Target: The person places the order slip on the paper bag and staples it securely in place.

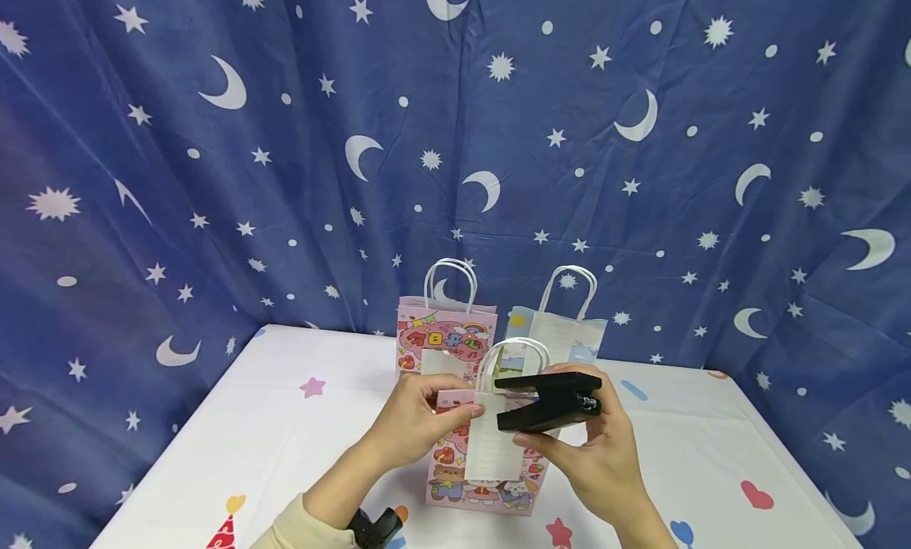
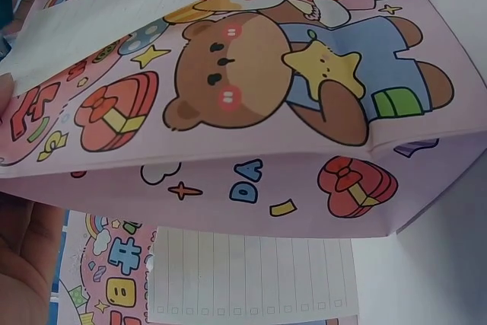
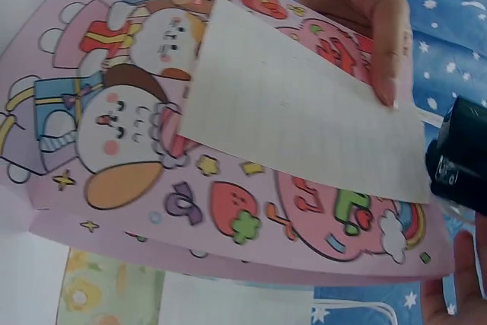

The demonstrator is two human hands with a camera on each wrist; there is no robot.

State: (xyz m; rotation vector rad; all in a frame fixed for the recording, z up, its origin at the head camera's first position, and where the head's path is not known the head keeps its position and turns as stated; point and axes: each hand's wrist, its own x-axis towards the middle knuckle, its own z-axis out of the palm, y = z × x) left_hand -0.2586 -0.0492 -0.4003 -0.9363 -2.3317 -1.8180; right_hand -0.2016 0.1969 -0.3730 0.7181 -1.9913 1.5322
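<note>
A pink paper gift bag [image 1: 447,490] with cartoon animals and white twisted handles stands upright in front. Over its upper front lies a lined paper slip [image 1: 491,450], seen broadside in the right wrist view as a pale sheet [image 3: 297,104]. My left hand [image 1: 416,422] pinches the slip against the bag's top edge, thumb on the slip. In my right hand [image 1: 605,454] is a black stapler [image 1: 558,403], gripped between thumb and fingers, its jaws apart and facing the slip's top. The right wrist view shows the stapler [image 3: 460,146] right at the slip's end.
Behind stand another pink gift bag [image 1: 444,319] and a light blue one [image 1: 598,335], each with a lined slip on its front. A white tablecloth [image 1: 306,446] with coloured shapes covers the table. A blue star-and-moon curtain [image 1: 398,177] hangs behind.
</note>
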